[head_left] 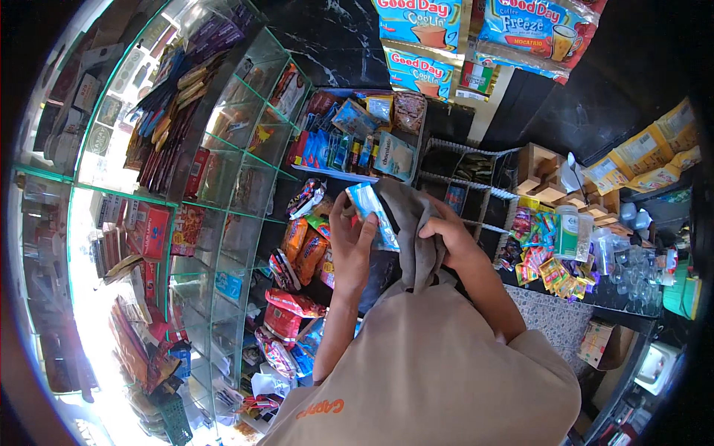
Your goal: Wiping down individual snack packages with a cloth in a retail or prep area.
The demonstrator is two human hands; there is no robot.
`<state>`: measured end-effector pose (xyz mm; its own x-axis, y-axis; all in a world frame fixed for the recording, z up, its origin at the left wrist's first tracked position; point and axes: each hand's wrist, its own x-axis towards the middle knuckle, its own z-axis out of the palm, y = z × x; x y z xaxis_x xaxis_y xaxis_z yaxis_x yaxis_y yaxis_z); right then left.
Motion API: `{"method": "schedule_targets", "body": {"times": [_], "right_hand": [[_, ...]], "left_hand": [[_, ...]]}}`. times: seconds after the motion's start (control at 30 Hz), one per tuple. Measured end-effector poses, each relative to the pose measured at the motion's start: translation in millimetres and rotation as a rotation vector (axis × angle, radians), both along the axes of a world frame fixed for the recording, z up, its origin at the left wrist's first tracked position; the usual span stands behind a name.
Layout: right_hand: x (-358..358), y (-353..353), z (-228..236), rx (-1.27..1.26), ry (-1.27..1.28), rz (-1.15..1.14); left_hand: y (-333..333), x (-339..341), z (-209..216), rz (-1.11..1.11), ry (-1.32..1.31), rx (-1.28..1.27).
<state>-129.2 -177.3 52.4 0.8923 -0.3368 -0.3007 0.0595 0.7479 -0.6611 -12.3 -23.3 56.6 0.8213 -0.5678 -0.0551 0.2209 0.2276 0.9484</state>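
Note:
A flat light-blue and white packet (376, 215) is held upright in my left hand (352, 241), its fingers behind it and the thumb across its front. Right beside it, my right hand (451, 232) grips a grey-brown cloth (418, 249) that hangs in folds toward my chest. The cloth's upper part overlaps the packet's right edge. Whether the fingers of my left hand also hold some of the cloth is hidden.
A tray of packets (357, 137) lies just beyond my hands. Snack packs (305, 249) are piled to the left, beside a glass shelf unit (223, 215). Large drink packs (420, 33) hang overhead. At right are a wire rack (476, 178), a wooden holder (539, 172) and a lidded tub (573, 232).

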Motion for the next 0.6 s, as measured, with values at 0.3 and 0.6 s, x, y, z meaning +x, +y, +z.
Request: {"method": "schedule_targets", "body": {"times": [0.3,0.6], "right_hand": [[10,17,-12,-0.093,0.038,0.008],[13,-11,-15,0.043,-0.009,-0.110]], "left_hand": [[8,-2,-10,-0.056,0.359,-0.055],[13,0,-2,-0.189,0.197,-0.157]]}}
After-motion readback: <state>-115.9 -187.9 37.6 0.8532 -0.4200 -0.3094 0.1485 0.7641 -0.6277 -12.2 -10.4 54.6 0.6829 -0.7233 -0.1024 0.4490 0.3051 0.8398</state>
